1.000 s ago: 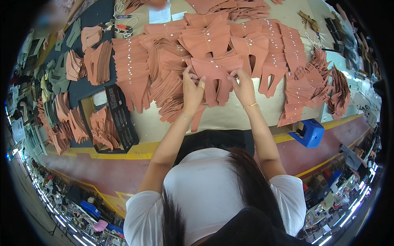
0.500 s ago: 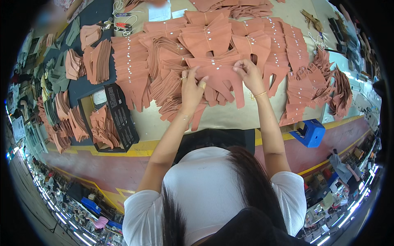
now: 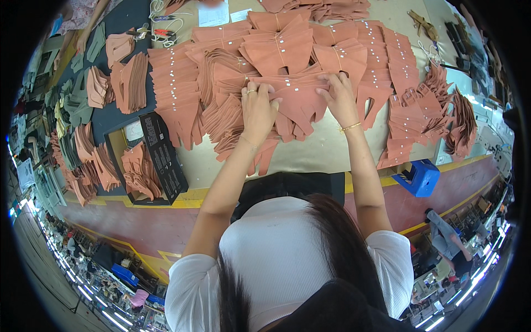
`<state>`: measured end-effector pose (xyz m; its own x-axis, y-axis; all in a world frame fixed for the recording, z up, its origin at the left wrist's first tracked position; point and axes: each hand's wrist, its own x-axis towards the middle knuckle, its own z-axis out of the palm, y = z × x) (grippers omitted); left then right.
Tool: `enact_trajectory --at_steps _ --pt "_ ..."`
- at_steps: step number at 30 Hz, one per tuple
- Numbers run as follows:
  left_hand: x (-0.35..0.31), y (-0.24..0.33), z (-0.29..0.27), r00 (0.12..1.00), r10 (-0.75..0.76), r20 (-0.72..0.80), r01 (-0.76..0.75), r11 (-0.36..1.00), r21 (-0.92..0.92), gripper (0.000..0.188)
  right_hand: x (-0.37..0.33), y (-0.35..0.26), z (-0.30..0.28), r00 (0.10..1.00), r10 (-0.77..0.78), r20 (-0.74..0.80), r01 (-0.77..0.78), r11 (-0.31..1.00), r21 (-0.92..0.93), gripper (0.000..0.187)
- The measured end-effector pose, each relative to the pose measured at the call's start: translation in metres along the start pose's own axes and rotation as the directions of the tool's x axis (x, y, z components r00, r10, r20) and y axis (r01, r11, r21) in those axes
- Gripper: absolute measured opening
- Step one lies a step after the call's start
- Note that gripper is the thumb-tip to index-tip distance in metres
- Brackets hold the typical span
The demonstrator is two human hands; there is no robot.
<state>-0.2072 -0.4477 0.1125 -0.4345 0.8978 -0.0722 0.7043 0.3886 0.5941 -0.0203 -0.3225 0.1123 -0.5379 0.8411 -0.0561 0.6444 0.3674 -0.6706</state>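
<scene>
A reddish-brown glove-shaped cut piece point(image 3: 301, 98) with finger-like strips and small white stickers lies over a stack near the middle of the table. My left hand point(image 3: 258, 110) has its fingers curled at the left edge of this piece, a ring on one finger. At the opposite edge my right hand point(image 3: 338, 98) pinches it between thumb and fingers. Just beyond my hands, a bundle of like pieces point(image 3: 276, 52) is tied with a thin band. Beside my left hand is a fanned pile of pieces point(image 3: 221, 113). The fingertips are partly hidden by the material.
Long overlapping rows of stickered pieces point(image 3: 174, 91) lie to the left, and more piles point(image 3: 406, 122) to the right. A black open box point(image 3: 166, 157) holds further pieces. A blue plastic stool point(image 3: 423, 178) stands below the table's edge. Another person's arm point(image 3: 88, 33) reaches in at the far left.
My hands have shifted slightly away from me with the piece. Its strips now hang less far toward me, and the long strip near my right hand no longer shows. Another person's arm has come in far left.
</scene>
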Motion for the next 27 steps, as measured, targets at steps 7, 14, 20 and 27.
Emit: enact_trajectory --at_steps 7,14,20,27 --pt "-0.005 0.004 -0.004 0.997 -0.070 0.040 0.078 0.965 -0.249 0.025 0.008 -0.014 -0.011 0.971 -0.195 0.139 0.218 0.960 -0.178 0.031" --pt "-0.037 0.014 -0.047 0.988 -0.040 0.150 0.119 0.812 -0.572 0.020 -0.001 -0.057 -0.050 0.906 -0.172 0.387 0.230 0.967 -0.108 0.016" --pt "-0.091 -0.029 -0.149 0.997 -0.063 0.047 0.078 0.794 -0.603 0.016 -0.017 -0.150 -0.042 0.704 -0.255 0.663 0.102 0.960 0.261 0.013" --pt "-0.111 -0.179 -0.213 0.833 -0.552 -0.046 0.489 0.772 -0.407 0.016 0.016 -0.235 0.165 0.612 -0.553 0.566 0.317 0.827 0.465 0.015"
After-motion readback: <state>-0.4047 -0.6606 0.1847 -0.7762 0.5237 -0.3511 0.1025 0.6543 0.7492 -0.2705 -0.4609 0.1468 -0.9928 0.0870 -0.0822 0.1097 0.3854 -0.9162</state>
